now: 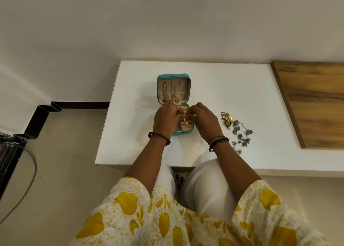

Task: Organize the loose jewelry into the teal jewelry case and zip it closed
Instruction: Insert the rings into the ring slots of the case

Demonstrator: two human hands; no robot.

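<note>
a white table [232, 81] carried the open teal jewelry case [174, 89], loose jewelry [237, 132] to its right, and a wooden board [314, 100].

Both hands sit close together over the case's tray [183, 129], the left hand [167, 120] covering its left half and the right hand [203, 119] its right edge, so only a narrow slot between the fingertips stays open. Just beyond the fingertips the raised lid [174, 88] blocks passage forward. Right of the right hand, a strip of bare table [251, 89] leads to the loose jewelry [237, 132], and past it lies a wood board [314, 100]. Left of the left hand the table is bare to its edge.
</note>
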